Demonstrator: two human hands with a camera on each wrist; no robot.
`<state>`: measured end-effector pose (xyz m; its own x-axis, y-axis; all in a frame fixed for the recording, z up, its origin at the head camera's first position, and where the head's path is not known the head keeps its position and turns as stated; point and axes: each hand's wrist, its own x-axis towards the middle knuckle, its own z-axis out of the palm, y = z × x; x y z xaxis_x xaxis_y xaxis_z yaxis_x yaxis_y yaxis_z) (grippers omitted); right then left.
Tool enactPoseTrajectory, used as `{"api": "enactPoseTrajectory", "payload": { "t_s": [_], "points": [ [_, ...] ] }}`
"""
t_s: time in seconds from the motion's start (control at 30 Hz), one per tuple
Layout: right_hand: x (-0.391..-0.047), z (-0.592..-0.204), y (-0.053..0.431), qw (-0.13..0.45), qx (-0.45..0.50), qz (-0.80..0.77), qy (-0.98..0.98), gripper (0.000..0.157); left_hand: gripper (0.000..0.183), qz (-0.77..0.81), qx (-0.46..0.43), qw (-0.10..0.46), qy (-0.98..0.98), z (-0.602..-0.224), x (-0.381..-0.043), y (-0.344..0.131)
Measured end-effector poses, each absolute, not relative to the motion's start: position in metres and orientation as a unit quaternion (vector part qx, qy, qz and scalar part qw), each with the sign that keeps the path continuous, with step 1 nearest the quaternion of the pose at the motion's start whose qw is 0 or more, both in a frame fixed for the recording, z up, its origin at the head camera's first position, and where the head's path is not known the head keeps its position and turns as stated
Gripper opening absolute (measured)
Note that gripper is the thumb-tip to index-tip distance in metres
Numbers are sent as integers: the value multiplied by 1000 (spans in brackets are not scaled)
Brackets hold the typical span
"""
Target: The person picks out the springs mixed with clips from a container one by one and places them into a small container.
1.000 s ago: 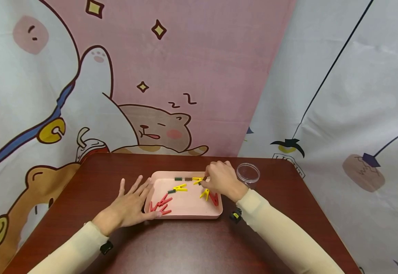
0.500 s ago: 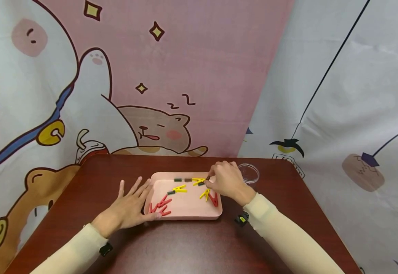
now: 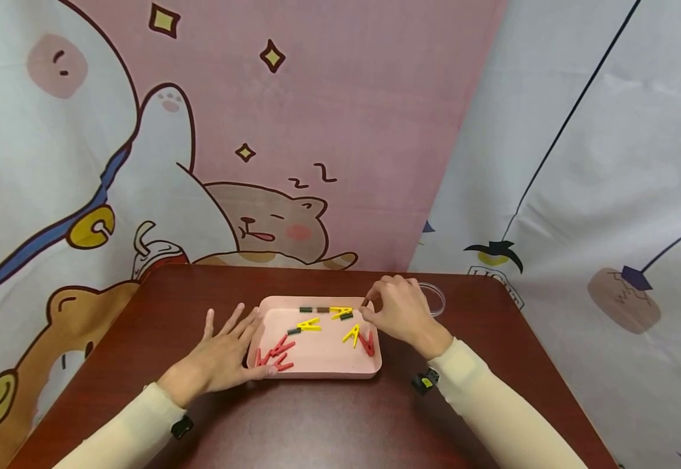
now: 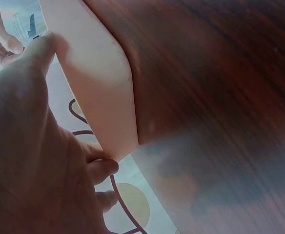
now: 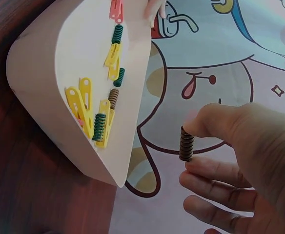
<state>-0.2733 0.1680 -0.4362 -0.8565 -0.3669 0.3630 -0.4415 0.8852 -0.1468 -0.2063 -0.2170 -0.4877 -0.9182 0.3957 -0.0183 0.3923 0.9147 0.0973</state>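
My right hand (image 3: 401, 312) pinches a small brown coil spring (image 5: 186, 144) between thumb and fingertip, above the tray's right rear corner. My left hand (image 3: 219, 355) rests against the left edge of the pink tray (image 3: 317, 355), fingers spread and thumb on the front rim. Inside the tray lie yellow clothespins (image 3: 352, 335), with several red clothespins (image 3: 282, 345) in the front left corner and red ones (image 3: 367, 343) at the right. Green springs (image 5: 98, 127) and another brown spring (image 5: 113, 99) lie among the yellow clothespins.
A clear round container (image 3: 444, 301) stands behind my right hand, partly hidden by it. The dark wooden table (image 3: 317, 423) ends at a printed cloth backdrop (image 3: 363, 163). Black wrist straps show at both sleeves.
My right hand has moved right with the brown spring, away from the yellow clothespin and nearer the clear container, covering more of it. My left hand has stayed on the tray.
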Motion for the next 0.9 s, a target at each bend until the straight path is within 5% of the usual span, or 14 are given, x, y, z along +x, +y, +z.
{"api": "enactPoseTrajectory", "payload": {
  "t_s": [0.9],
  "points": [
    [-264, -427, 216, 238, 181, 143, -943, 27, 116, 58, 198, 1, 978, -491, -207, -218]
  ]
}}
